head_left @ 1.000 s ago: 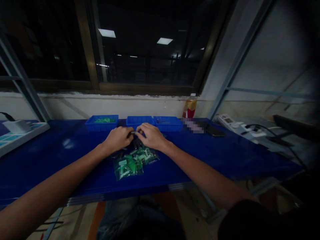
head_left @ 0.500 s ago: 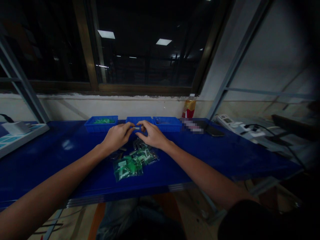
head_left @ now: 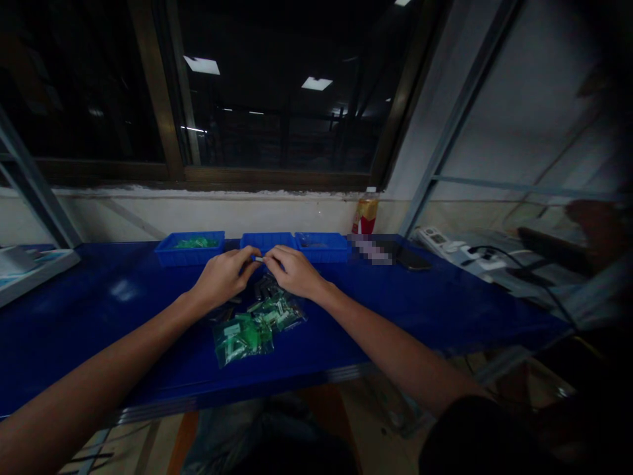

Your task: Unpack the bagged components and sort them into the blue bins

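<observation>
A small pale, silvery stick-like piece (head_left: 258, 259) is pinched between the fingertips of both hands, above the blue table; its exact kind is too small to make out. My left hand (head_left: 222, 276) holds its left end between thumb and forefinger. From the other side, my right hand (head_left: 295, 272) closes its thumb and fingers on the right end. Just below the hands lie clear plastic bags with green contents (head_left: 243, 338) and several small silvery and dark pieces (head_left: 267, 288), partly hidden by the fingers.
Behind the hands stand a blue bin with green bags (head_left: 190, 254), a middle blue bin (head_left: 267, 239) and a right blue bin (head_left: 321, 249). A bottle (head_left: 366, 212) and a phone (head_left: 413, 259) are farther right. Power strips (head_left: 440, 239) lie at the table's right side.
The fingers of my right hand have closed in on the small piece, where thumb and forefinger were apart before. The whole view has shifted slightly.
</observation>
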Demonstrator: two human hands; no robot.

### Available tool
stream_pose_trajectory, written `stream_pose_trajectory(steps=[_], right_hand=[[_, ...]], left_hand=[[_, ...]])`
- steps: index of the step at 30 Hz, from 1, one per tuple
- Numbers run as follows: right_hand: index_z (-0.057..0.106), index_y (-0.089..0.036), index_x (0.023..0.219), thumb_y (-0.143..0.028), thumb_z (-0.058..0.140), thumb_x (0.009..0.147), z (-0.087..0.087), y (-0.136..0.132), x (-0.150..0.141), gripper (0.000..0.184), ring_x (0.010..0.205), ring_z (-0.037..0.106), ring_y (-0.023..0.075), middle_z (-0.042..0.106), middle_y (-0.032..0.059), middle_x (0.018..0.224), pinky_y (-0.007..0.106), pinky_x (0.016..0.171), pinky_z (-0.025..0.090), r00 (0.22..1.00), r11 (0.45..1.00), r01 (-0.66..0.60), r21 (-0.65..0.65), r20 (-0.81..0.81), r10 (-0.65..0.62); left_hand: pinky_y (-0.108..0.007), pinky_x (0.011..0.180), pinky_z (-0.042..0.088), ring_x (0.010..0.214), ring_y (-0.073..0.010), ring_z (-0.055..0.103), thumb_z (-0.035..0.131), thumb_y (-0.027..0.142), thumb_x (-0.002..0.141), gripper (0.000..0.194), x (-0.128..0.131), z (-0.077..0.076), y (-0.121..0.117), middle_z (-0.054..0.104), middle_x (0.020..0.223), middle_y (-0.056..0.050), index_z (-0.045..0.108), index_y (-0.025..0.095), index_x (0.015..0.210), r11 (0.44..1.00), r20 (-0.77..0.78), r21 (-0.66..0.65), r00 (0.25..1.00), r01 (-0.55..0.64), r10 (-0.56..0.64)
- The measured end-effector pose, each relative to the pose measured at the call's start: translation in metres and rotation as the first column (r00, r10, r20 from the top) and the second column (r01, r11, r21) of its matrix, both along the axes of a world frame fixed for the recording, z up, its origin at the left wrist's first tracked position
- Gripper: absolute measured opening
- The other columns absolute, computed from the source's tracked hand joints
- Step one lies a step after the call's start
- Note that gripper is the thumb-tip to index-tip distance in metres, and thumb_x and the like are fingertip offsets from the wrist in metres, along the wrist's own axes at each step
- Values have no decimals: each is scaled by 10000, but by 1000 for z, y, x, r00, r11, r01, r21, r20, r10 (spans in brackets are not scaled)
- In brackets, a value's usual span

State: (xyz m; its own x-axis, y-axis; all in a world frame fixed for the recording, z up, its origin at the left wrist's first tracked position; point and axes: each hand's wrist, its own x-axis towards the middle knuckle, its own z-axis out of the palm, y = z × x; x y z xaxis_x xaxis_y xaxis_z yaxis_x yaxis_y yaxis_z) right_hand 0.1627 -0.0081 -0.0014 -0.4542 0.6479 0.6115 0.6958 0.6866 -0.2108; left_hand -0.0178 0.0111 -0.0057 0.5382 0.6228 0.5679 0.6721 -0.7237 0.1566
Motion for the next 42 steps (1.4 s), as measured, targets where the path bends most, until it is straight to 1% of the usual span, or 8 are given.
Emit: stream_pose_trajectory(steps=[4, 9, 14, 20, 26, 34, 39, 42], right_hand=[[510, -176, 989, -282, 511, 817, 1, -3, -1, 202, 793, 510, 155, 558, 37, 847, 289, 724, 401, 999, 1000, 6, 11, -40, -5], [572, -184, 898, -278, 492, 829, 5, 5, 12, 142, 812, 516, 158, 566, 38, 832, 298, 746, 401, 999, 999, 25, 33, -33, -24], [612, -169, 825, -278, 497, 813, 8, 25, 49, 159, 753, 532, 164, 568, 37, 760, 296, 709, 408, 936, 948, 316, 34, -174, -306], [633, -173, 828, -249, 502, 791, 0, 44, 65, 155, 754, 543, 174, 574, 31, 732, 299, 713, 413, 888, 903, 429, 0, -184, -422], [646, -177, 814, -284, 542, 775, -4, 68, 54, 154, 820, 522, 188, 601, 58, 815, 331, 766, 398, 890, 891, 454, -2, 50, -453], [633, -196, 1024, -356, 523, 782, 11, 95, 43, 310, 975, 467, 281, 598, 106, 987, 394, 773, 381, 724, 728, 686, -12, 109, -681], [642, -165, 957, -324, 492, 806, 16, 75, 32, 266, 926, 499, 249, 620, 101, 946, 377, 797, 373, 763, 763, 645, 26, 20, -646], [625, -162, 926, -304, 472, 823, 13, 53, -1, 233, 880, 517, 218, 629, 78, 892, 355, 788, 370, 858, 857, 514, 26, -7, -514]], left_hand=[[-269, 698, 437, 802, -188, 614, 319, 360, 910, 313, 1, 3, -2, 648, 868, -60, 567, 185, 989, 999, -3, -41, 1000, -1, 1], [-266, 694, 431, 792, -182, 608, 265, 381, 918, 365, -2, 9, -2, 646, 843, -44, 573, 193, 972, 981, -51, -190, 998, 32, -42], [-269, 707, 447, 798, -179, 613, 423, 487, 832, 376, -25, 7, 7, 655, 904, -29, 575, 216, 1043, 894, -178, -441, 968, 82, -177], [-308, 695, 446, 861, -218, 601, 505, 378, 800, 220, -40, 0, 11, 641, 960, -24, 605, 279, 969, 933, -279, -356, 949, 42, -149], [-335, 723, 459, 909, -235, 591, 480, 392, 821, 247, -51, -3, 22, 626, 1007, -36, 591, 265, 1000, 948, -300, -315, 944, 36, -136], [-343, 723, 444, 878, -233, 572, 526, 449, 778, 309, -75, -13, 18, 616, 939, -41, 560, 230, 993, 937, -230, -348, 971, -15, -70], [-308, 713, 423, 807, -185, 557, 428, 297, 852, 156, -85, -22, 17, 599, 844, -28, 559, 215, 872, 925, -80, -376, 993, 54, -90], [-286, 698, 420, 766, -167, 550, 394, 305, 873, 192, -86, -24, 17, 595, 833, -33, 551, 198, 902, 903, 73, -411, 992, 127, -107]])
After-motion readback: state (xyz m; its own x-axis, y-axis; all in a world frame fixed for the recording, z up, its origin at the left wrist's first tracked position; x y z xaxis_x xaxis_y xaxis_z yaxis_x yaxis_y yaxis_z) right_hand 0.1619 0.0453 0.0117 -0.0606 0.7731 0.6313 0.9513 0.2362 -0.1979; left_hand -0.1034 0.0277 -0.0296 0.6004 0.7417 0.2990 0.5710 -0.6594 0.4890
